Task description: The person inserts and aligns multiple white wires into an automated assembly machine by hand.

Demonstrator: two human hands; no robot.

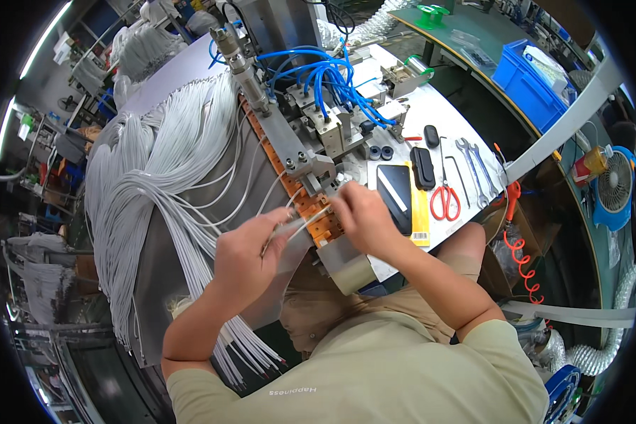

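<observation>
A white cable (308, 223) stretches between my two hands over an orange fixture strip (325, 227). My left hand (251, 244) is closed around the cable to the left of the strip, its fingers slightly blurred. At the strip's right side, my right hand (364, 218) pinches the cable's other visible stretch; its fingertips hide the very end. Just beyond my hands stands a metal press machine (311, 166) with a cylinder and blue air hoses (325, 74). Several other white cables run from the strip to a large bundle (148, 177) on my left.
On the white tabletop at right lie a phone (394, 194), red-handled scissors (445, 201), wrenches (477, 169) and a black case (422, 168). Farther right are a blue bin (530, 81), a blue fan (613, 187) and a red coiled air hose (521, 261).
</observation>
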